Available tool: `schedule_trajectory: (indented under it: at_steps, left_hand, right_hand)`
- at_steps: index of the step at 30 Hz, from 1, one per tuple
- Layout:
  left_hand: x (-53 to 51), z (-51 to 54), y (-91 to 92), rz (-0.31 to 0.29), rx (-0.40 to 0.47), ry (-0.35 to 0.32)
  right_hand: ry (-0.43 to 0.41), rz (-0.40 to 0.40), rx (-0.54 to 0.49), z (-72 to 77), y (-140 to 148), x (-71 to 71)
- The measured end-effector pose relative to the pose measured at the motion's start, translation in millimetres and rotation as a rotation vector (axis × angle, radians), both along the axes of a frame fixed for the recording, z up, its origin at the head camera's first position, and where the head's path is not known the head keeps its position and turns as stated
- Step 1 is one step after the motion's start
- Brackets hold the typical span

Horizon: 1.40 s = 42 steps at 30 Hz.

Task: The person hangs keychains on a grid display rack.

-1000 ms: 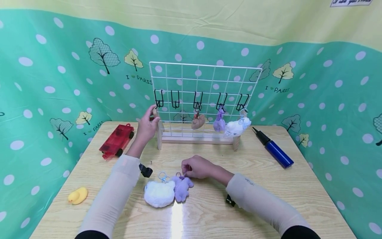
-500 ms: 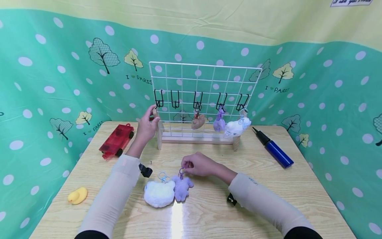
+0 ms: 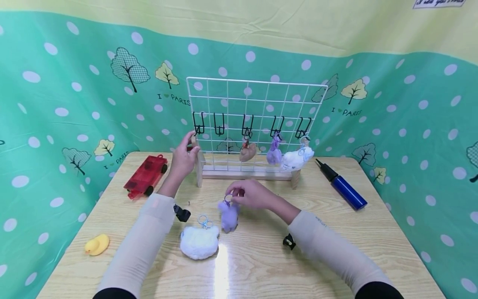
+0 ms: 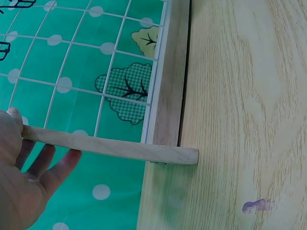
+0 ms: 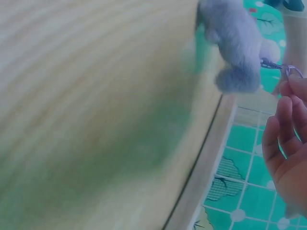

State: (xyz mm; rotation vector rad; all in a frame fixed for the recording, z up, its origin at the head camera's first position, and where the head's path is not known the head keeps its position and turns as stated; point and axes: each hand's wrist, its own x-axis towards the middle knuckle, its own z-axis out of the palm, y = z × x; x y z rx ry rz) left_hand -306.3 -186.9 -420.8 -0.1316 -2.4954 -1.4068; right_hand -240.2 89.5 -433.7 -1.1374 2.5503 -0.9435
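Observation:
My right hand [image 3: 252, 194] pinches the ring of a purple plush keychain [image 3: 229, 218]; the plush hangs just above the table in the right wrist view [image 5: 240, 45]. My left hand [image 3: 183, 160] grips the left wooden upright [image 4: 110, 145] of a white wire grid rack, thumb on one side and fingers on the other. Black hooks [image 3: 219, 129] line the grid. From three of them hang a brown plush keychain [image 3: 247, 153], a purple one [image 3: 274, 154] and a white-and-blue one [image 3: 297, 159]. A fluffy white plush keychain [image 3: 199, 243] lies on the table between my forearms.
A red toy car [image 3: 146, 175] sits left of the rack. Nearer the table's left edge lies a yellow rubber duck [image 3: 97, 244]. To the rack's right is a blue hand pump [image 3: 348, 192] with a black nozzle. Patterned green cloth [image 3: 157, 137] encloses the table's back and sides.
The right hand has raised the purple plush keychain by its ring and carried it toward the rack, away from the white plush. My left hand has stayed on the upright.

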Motion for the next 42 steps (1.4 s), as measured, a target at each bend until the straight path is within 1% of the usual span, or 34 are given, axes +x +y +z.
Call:
schedule_trajectory:
  at_steps: [6, 11, 17, 21, 27, 32, 38, 42]
  left_hand:
    - [-0.1, 0.0, -0.4, 0.006, 0.001, -0.006]
    - [0.1, -0.5, -1.0, 0.003, -0.001, -0.007]
    - [-0.9, -0.8, -1.9, 0.007, -0.003, -0.007]
    - [-0.6, -0.2, -1.6, 0.01, -0.005, -0.01]
    - [0.0, 0.5, -0.7, 0.018, -0.004, -0.017]
    - [0.5, 0.6, 0.4, 0.019, -0.008, -0.007]
    - [0.2, 0.1, 0.3, 0.014, -0.01, -0.001]
    - [-0.2, 0.3, 0.5, 0.014, -0.009, -0.004]
  right_hand:
    - [-0.005, -0.021, -0.067, 13.8, -0.1, -6.1]
    - [0.007, -0.045, -0.092, 25.8, -0.9, -7.7]
    - [0.057, -0.106, -0.118, 40.1, -3.9, -9.0]
    - [0.068, -0.147, -0.142, 47.9, -7.3, -10.6]
    - [0.092, -0.225, -0.18, 57.9, -12.9, -13.2]
    - [0.133, -0.266, -0.217, 66.8, -18.0, -15.4]
    - [0.145, -0.329, -0.244, 78.5, -22.7, -17.1]
    - [0.147, -0.368, -0.259, 83.7, -26.3, -17.9]
